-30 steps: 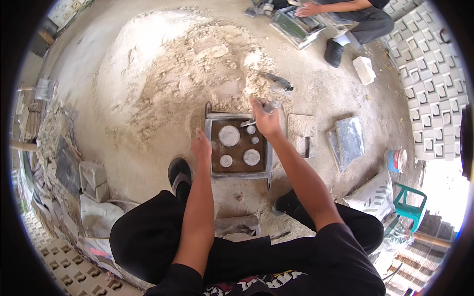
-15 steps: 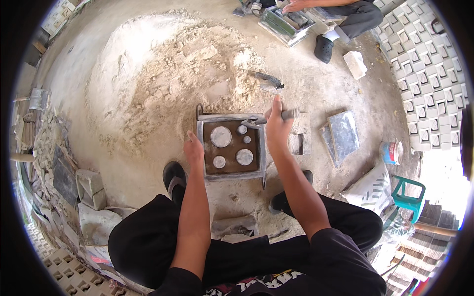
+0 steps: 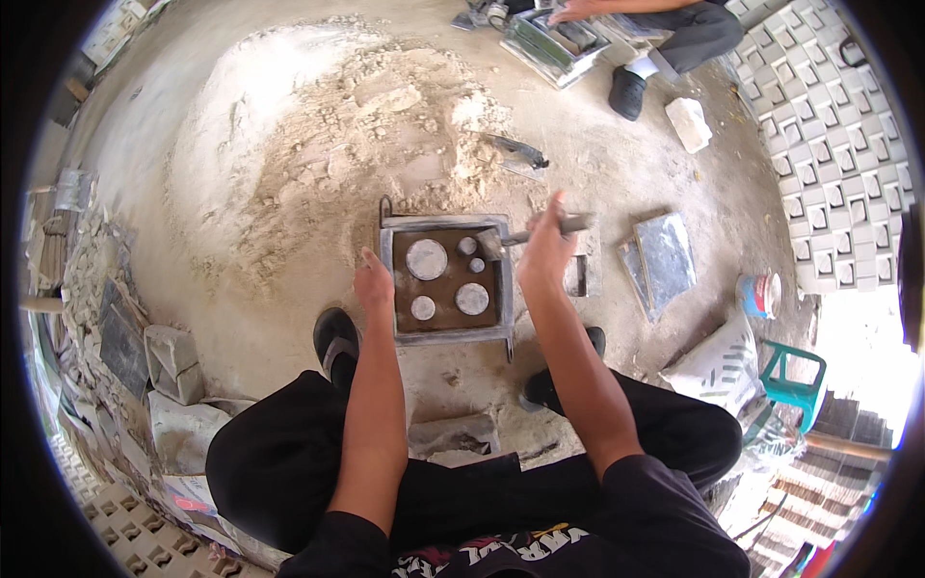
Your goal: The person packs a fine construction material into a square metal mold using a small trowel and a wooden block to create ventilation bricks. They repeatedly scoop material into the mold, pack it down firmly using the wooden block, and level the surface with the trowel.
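Note:
Between my feet lies a square metal mould frame [image 3: 445, 337], filled with damp brown material. Several pale round discs of different sizes, among them a large disc [image 3: 427, 260], show in its surface. My right hand [image 3: 547, 252] is closed round the handle of a hammer [image 3: 521, 237], just right of the mould. The hammer's head is over the mould's upper right corner, close to the small discs. My left hand [image 3: 373, 281] is beside the frame's left wall, its thumb side up; its other fingers are hidden, so I cannot tell whether it grips the frame.
A heap of pale powder [image 3: 328, 125] spreads beyond the mould, with a trowel [image 3: 520, 152] at its right edge. Flat plates [image 3: 663, 260], a paint can [image 3: 759, 294] and a green stool [image 3: 796, 378] are to the right. Another person's hand [image 3: 578, 10] works at a second mould [image 3: 554, 48].
The hammer's head has dropped slightly toward the mould's upper right corner and its handle has swung a little. My left hand stays by the frame's left side. The whole view has shifted slightly.

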`<state>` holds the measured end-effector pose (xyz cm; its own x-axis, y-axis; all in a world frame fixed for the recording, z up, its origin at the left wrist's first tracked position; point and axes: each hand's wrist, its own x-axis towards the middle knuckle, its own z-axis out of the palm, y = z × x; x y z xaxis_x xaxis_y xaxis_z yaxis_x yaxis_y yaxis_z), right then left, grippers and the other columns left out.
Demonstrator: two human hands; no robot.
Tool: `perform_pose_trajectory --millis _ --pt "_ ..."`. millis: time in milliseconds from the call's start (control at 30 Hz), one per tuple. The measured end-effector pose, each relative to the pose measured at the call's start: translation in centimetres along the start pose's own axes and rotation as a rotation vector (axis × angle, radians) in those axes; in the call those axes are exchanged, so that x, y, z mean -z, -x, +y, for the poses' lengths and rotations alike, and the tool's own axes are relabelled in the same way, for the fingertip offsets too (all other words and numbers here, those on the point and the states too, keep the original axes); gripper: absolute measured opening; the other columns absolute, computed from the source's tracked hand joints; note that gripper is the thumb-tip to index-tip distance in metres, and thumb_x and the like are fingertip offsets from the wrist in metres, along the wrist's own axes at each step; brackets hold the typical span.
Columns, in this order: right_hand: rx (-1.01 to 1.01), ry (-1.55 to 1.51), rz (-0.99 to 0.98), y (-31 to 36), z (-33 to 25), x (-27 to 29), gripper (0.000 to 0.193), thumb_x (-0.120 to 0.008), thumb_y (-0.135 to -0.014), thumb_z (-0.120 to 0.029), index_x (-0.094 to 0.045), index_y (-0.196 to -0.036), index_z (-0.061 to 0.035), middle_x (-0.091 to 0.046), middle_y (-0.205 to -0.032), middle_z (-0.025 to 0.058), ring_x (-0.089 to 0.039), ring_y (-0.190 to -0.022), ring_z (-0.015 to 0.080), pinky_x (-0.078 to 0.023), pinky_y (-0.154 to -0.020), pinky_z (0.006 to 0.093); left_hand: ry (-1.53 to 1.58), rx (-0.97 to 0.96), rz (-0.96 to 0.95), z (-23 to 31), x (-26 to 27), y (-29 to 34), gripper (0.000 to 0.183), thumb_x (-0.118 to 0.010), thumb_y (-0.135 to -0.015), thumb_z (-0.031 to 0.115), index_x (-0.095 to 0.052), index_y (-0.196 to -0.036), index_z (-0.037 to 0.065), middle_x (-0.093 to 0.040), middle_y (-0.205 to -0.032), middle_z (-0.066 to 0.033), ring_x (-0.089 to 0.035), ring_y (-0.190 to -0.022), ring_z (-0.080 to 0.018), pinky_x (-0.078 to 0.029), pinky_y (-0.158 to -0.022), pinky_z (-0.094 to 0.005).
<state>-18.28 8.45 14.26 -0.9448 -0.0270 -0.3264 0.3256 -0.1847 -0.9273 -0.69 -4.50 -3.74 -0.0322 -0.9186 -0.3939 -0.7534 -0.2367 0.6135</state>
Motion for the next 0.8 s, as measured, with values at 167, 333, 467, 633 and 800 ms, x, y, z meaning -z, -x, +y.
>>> perform_pose_trajectory --millis 167,333,467,633,800 --pt "0.180 0.301 -0.317 -1.9 3.6 2.1 0.047 -0.053 -0.095 -0.034 -0.038 -0.056 -0.0133 -0.038 -0.054 -0.0044 -0.033 -0.049 0.0063 -0.026 -0.046 0.0258 0.032 -0.046 -0.020 0.8 0.0 0.2 0.078 -0.021 -0.095 0.054 -0.066 -0.089 -0.010 -0.063 -0.093 -0.0306 -0.059 -0.092 -0.0467 -0.044 -0.084 -0.0524" --pt "0.199 0.056 -0.272 -2.1 0.8 2.0 0.045 -0.052 -0.096 -0.024 -0.035 -0.056 -0.0127 -0.037 -0.053 -0.0043 -0.031 -0.048 0.0063 -0.024 -0.046 0.0264 0.029 0.000 -0.021 0.6 0.2 0.3 0.081 -0.023 -0.094 0.057 -0.064 -0.089 -0.013 -0.062 -0.092 -0.0333 -0.057 -0.096 -0.0480 -0.042 -0.087 -0.0528" --pt "0.281 -0.019 -0.364 -0.2 -1.0 2.6 0.045 -0.050 -0.096 -0.020 -0.033 -0.055 -0.0111 -0.033 -0.049 -0.0041 -0.028 -0.046 0.0066 -0.023 -0.046 0.0265 0.046 0.027 -0.050 1.1 0.5 0.5 0.080 -0.023 -0.094 0.056 -0.064 -0.092 -0.012 -0.062 -0.094 -0.0333 -0.057 -0.098 -0.0478 -0.042 -0.087 -0.0523" --pt "0.322 0.010 -0.558 0.2 -1.3 2.7 0.043 -0.046 -0.096 -0.015 -0.033 -0.055 -0.0095 -0.033 -0.049 -0.0035 -0.028 -0.046 0.0071 -0.023 -0.046 0.0270 0.049 0.034 -0.070 1.3 0.7 0.6 0.080 -0.023 -0.094 0.056 -0.064 -0.093 -0.012 -0.062 -0.096 -0.0335 -0.057 -0.099 -0.0478 -0.042 -0.088 -0.0518" --pt "0.223 -0.020 -0.697 -0.1 -1.3 2.1 0.042 -0.047 -0.094 -0.013 -0.034 -0.055 -0.0092 -0.033 -0.049 -0.0028 -0.030 -0.046 0.0076 -0.024 -0.047 0.0274 0.020 -0.003 0.051 1.0 0.2 0.6 0.078 -0.025 -0.095 0.053 -0.064 -0.083 -0.013 -0.062 -0.084 -0.0334 -0.059 -0.088 -0.0487 -0.043 -0.082 -0.0524"
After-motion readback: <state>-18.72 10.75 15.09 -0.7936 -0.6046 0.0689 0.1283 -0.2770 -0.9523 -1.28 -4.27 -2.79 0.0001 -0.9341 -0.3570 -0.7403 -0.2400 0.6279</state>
